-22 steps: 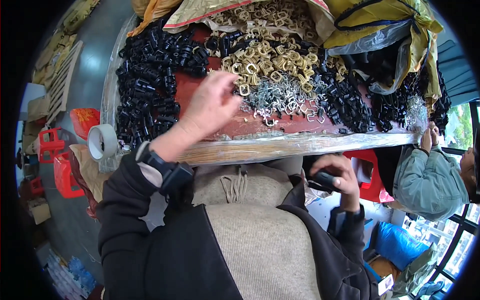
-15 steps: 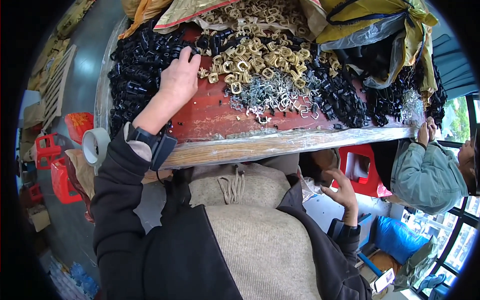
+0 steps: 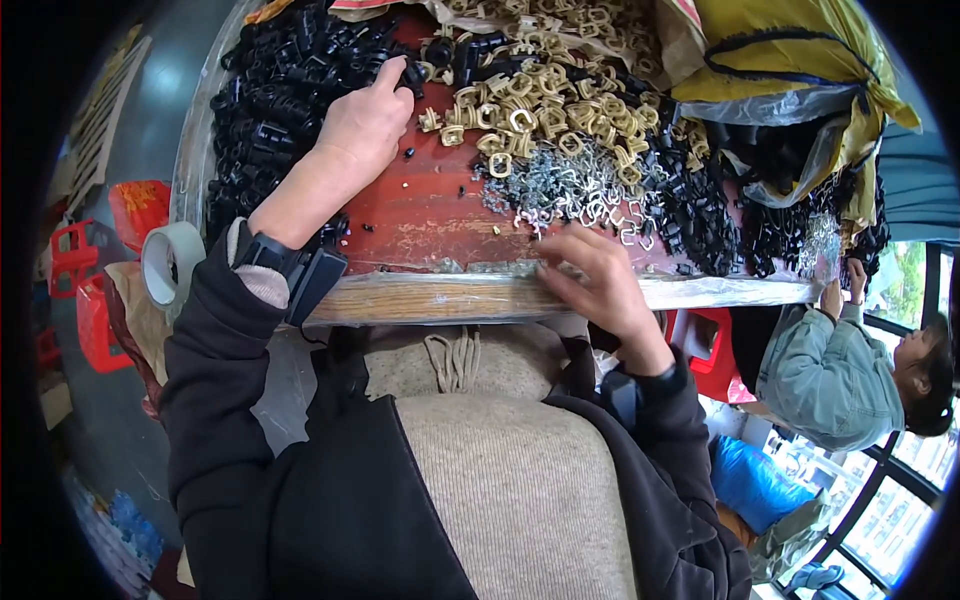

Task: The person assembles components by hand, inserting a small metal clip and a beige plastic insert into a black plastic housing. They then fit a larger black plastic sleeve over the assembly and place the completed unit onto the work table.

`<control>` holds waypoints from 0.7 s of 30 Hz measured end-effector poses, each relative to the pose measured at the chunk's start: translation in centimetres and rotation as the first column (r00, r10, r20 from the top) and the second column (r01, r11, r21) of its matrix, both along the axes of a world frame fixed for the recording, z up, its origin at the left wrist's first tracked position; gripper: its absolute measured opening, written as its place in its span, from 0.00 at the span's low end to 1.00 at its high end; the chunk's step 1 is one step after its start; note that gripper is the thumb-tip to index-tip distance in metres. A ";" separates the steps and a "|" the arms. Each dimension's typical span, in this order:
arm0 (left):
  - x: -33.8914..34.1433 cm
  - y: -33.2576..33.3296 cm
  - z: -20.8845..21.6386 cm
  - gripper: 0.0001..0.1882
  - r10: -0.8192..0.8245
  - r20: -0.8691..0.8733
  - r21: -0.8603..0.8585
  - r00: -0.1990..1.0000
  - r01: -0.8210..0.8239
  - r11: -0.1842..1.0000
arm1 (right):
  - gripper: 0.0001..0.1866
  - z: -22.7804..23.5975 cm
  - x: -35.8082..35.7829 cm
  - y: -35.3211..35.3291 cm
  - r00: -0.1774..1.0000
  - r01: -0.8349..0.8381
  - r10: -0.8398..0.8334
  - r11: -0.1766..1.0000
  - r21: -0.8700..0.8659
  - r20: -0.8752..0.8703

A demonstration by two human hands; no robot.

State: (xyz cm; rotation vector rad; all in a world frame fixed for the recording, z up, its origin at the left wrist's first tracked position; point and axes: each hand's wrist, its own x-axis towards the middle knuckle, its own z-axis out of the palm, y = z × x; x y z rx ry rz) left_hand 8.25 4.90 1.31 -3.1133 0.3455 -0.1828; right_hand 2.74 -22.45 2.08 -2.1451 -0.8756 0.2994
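Up from beside our lap, our right hand (image 3: pixel 600 278) now hangs over the plastic-wrapped wooden table edge (image 3: pixel 430 298), fingers loosely spread and seemingly empty. Our left hand (image 3: pixel 365 125) reaches to the inner side of the heap of black tubular plastic fittings (image 3: pixel 268 135); we cannot tell whether its fingers grip one. To pick cleanly, we should pinch a single fitting and lift it clear of its neighbours, avoiding the tan squarish plastic rings (image 3: pixel 548 112) alongside.
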 end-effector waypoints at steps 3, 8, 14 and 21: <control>-0.7 1.2 0.5 0.08 -0.074 0.185 -0.180 0.980 0.108 0.978 | 0.08 -1.7 0.9 2.8 0.983 0.063 -0.062 0.998 -0.002 0.171; -2.7 1.6 2.7 0.12 -0.039 0.074 -0.673 0.996 0.079 0.736 | 0.05 -4.0 1.7 4.6 0.899 0.172 -0.069 0.964 -0.205 0.433; -6.5 -0.2 1.9 0.14 -0.254 -0.325 -0.881 0.911 -0.389 -0.268 | 0.04 -4.1 1.2 5.2 0.885 0.208 -0.059 0.937 -0.280 0.462; -8.2 -3.2 -1.0 0.09 -0.423 -0.436 -0.511 0.795 -0.605 -0.610 | 0.04 -3.4 -0.1 3.3 0.888 0.263 -0.157 0.944 -0.198 0.431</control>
